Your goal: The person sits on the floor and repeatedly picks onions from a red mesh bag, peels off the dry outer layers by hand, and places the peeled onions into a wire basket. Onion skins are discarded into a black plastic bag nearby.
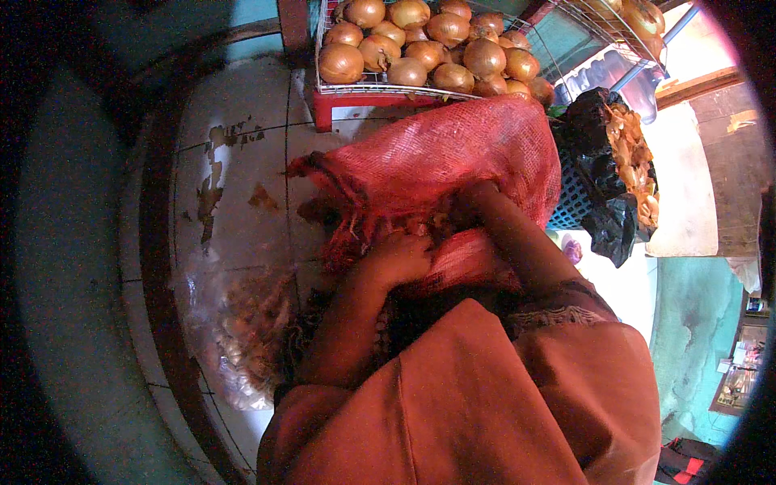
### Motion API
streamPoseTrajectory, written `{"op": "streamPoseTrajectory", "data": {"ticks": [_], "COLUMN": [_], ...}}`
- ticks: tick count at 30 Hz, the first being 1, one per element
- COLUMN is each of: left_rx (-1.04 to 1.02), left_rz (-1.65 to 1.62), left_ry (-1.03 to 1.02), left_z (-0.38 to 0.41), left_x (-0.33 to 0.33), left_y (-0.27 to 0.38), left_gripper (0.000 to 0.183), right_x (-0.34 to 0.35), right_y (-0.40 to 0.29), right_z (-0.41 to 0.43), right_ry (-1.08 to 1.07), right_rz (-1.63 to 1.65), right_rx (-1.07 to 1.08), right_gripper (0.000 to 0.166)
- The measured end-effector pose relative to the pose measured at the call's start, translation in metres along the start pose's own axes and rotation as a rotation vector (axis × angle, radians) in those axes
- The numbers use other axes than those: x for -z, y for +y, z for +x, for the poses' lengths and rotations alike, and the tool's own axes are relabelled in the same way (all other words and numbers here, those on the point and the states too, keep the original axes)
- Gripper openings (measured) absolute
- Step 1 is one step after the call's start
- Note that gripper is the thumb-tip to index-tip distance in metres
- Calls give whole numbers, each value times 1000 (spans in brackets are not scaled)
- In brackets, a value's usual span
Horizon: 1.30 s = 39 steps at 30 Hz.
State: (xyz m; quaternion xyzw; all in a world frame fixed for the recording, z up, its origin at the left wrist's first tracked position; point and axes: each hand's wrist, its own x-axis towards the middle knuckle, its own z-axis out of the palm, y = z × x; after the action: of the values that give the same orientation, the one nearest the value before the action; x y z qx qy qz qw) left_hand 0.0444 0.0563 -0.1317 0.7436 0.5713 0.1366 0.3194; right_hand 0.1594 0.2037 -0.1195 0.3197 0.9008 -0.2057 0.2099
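A red mesh sack lies on its side before me, its mouth turned towards my body. My left hand is closed on the sack's lower rim, with the fingers curled in. Through the opening goes my right hand; its fingers are hidden by mesh and shadow, so what they touch does not show. Small dark brownish things can be made out at the mouth, too dim to name. Frayed mesh strands hang at the sack's left end.
A wire basket of brown onions stands on a red frame behind the sack. To the right are a blue perforated basket and a black plastic bag with onion skins. A clear bag sits at lower left on white tiles.
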Motion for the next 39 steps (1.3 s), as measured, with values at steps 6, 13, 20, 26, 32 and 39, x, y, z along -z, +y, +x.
{"op": "streamPoseTrajectory", "data": {"ticks": [6, 13, 20, 26, 32, 39], "left_rx": [44, 211, 127, -195, -212, 134], "left_rz": [-199, -394, -517, -690, -762, -1354], "left_ry": [36, 18, 539, 658, 462, 254], "left_z": [12, 17, 8, 6, 9, 0], "left_x": [-22, -11, 32, 28, 33, 51], "left_y": [-19, -22, -4, 6, 5, 11], "left_gripper": [42, 32, 30, 68, 68, 50], "right_x": [-22, -32, 28, 46, -31, 50], "right_y": [0, 2, 9, -7, 55, 9], "right_z": [-2, 16, -30, -44, 2, -57], "right_ry": [-107, -117, -258, 23, 25, 21], "right_rz": [-17, 115, 1029, 1532, 1347, 410], "right_rx": [-66, -117, -402, -422, 0, -21], "right_gripper": [25, 24, 23, 40, 29, 37]}}
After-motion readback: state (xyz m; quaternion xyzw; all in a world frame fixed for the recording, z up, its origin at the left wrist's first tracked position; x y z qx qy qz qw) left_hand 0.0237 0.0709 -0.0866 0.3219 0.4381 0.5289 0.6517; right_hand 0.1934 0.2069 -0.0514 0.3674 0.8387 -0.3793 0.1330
